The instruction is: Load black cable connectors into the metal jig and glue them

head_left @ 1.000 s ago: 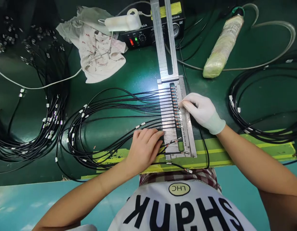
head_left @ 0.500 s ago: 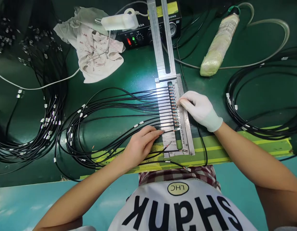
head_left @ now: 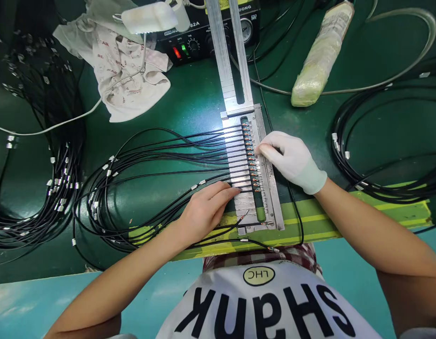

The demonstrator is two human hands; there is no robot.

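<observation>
My bare left hand (head_left: 207,209) has its thumb and forefinger pinched on a thin black cable (head_left: 246,190), whose metal-tipped end lies in the lowest filled groove of a slotted metal fixture (head_left: 244,203). Above it, several more black cables lie side by side in the grooves, their tips (head_left: 250,153) lined up over the long slot. My right hand (head_left: 291,160), in a white glove, is closed at the fixture's right rail, thumb and fingertips pressed on it close to the tips. Lower down, a loose cable with a bared end (head_left: 243,216) crosses the plate.
Coiled black cables (head_left: 105,207) run left from the fixture, with bundles (head_left: 62,188) at far left and another coil (head_left: 339,141) at right. Behind stand a black control box (head_left: 203,40), a crumpled cloth (head_left: 129,89), a white lamp (head_left: 150,18) and a wrapped bar (head_left: 320,56).
The cable in my left fingers has gone down into its groove, its tip now level with the others. My right hand stays at the rail. The whole view has shifted slightly.
</observation>
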